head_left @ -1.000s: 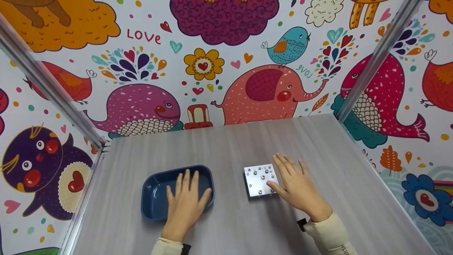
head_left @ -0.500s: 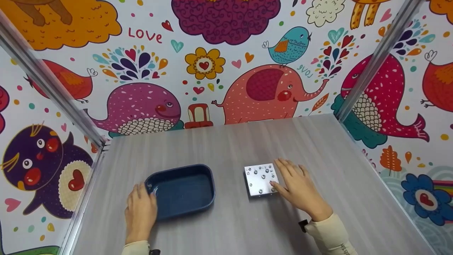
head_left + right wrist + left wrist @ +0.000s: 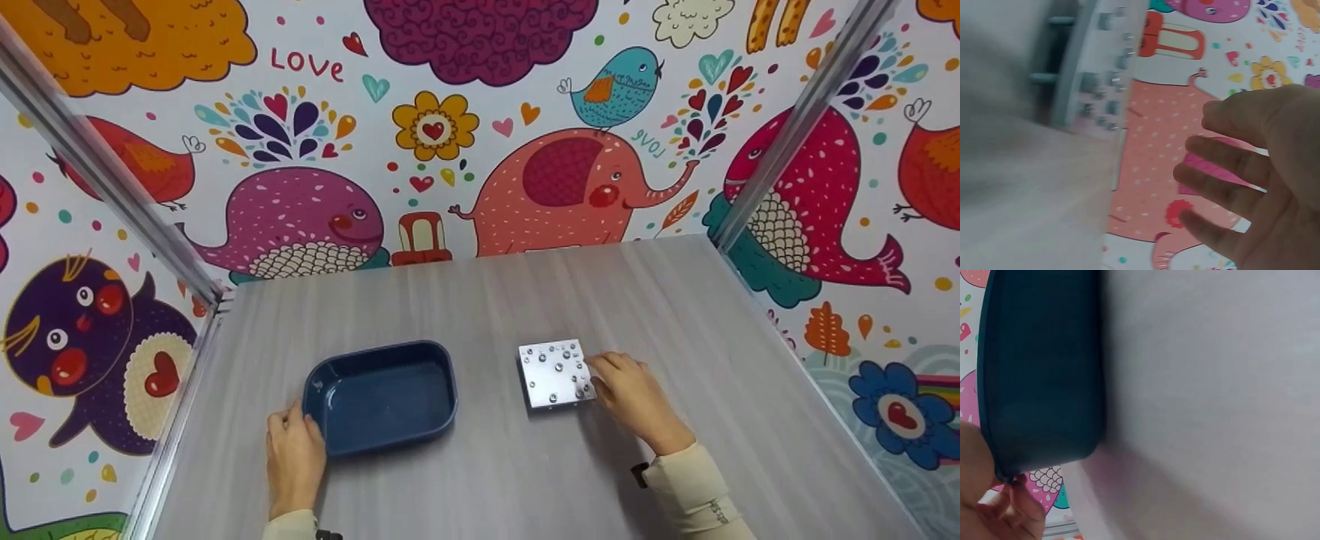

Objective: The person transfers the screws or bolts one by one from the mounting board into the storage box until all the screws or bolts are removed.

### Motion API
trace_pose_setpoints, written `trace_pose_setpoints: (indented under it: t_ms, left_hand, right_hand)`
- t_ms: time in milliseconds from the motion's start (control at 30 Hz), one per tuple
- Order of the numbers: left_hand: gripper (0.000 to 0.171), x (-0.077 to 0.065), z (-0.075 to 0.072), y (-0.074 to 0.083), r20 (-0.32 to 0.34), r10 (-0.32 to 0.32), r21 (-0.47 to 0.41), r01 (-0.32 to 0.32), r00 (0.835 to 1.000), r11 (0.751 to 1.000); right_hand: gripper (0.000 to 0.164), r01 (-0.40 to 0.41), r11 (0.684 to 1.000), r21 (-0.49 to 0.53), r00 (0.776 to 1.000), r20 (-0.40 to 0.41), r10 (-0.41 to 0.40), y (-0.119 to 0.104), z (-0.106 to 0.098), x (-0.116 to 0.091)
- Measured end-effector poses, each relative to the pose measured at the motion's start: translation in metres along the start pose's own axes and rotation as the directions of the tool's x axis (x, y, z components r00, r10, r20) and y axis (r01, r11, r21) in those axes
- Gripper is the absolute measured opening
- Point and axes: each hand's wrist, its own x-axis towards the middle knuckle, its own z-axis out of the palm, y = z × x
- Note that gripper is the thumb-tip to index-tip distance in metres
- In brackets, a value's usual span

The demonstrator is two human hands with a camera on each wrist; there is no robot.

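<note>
At the left of the table stands a dark blue rectangular basin (image 3: 390,397) with rounded corners. My left hand (image 3: 295,457) is at its left end and pinches the rim between thumb and fingers; the left wrist view shows the fingertips (image 3: 1027,503) at the rim's corner. To the right lies a square silver metal plate assembly (image 3: 556,373) with several bolts and posts on its top. Beside its right edge is my right hand (image 3: 634,394). In the right wrist view the fingers (image 3: 1224,191) are apart, loosely bent, and hold nothing, a gap away from the plate.
Both things stand on a grey wood-grain table (image 3: 487,480). Panels with cartoon animals (image 3: 570,195) enclose it at the back and both sides. Metal posts (image 3: 795,142) rise at the back corners.
My left hand has gone from over the basin to its left end and taken hold of the rim. The right thumb has drawn back from above the plate, and the fingers have bent.
</note>
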Motion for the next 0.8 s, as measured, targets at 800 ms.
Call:
trace_pose_setpoints:
  t_ms: [800]
  left_hand:
    - [0.037, -0.003, 0.004, -0.001, -0.051, 0.033, 0.002, -0.033, 0.998, 0.999]
  right_hand:
    - [0.01, -0.113, 0.993, 0.023, 0.992, 0.064, 0.111, 0.019, 0.039, -0.008]
